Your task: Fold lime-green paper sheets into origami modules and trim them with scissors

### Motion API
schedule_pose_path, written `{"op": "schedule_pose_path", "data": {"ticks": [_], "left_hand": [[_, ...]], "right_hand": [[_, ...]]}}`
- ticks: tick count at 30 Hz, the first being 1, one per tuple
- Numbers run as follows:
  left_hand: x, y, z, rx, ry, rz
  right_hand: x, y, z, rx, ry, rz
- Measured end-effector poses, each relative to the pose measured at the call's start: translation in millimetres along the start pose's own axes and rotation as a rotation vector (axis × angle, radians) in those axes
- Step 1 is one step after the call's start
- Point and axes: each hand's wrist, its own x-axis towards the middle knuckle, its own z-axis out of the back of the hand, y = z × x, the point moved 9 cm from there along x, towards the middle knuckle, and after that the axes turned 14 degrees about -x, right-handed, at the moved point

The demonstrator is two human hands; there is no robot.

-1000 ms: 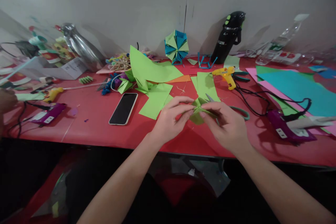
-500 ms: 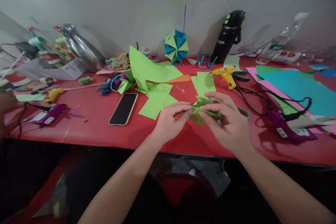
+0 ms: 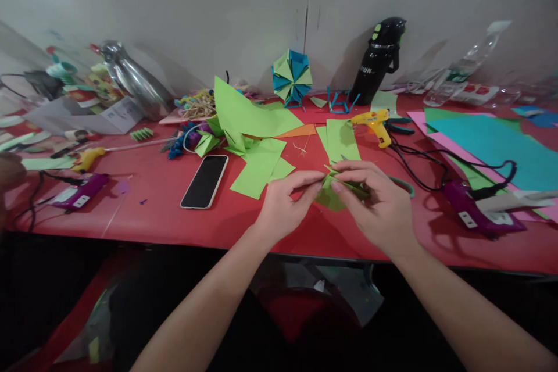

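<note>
Between my two hands is a folded piece of green paper, held just above the red table. My left hand pinches its left edge between thumb and fingers. On the other side, my right hand grips it with the thumb in front and the fingers behind, partly hiding the folds. Flat green paper pieces lie beyond my left hand, and a green strip lies beyond the right one. Left of them rests a phone.
A yellow glue gun with a black cable lies behind my right hand, near a purple power strip. A black bottle and a blue-green paper ball stand by the wall. Another person's hand shows at far left.
The green paper has turned a little and its upper folds sit flatter between my fingers. My right fingers have drawn closer together. Both hands stay in nearly the same place.
</note>
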Motion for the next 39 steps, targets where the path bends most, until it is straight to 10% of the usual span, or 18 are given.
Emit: {"op": "schedule_pose_path", "data": {"ticks": [12,23,39], "left_hand": [[1,3,1.9,-0.060,-0.037,0.069],[2,-25,-8.2,0.279,0.144,-0.187],[12,-34,27.3,0.271,0.005,-0.164]], "right_hand": [[-4,-13,-11,0.129,0.085,-0.121],[7,-2,-5,-0.055,0.135,0.046],[5,-9,-10,0.084,0.217,-0.055]]}}
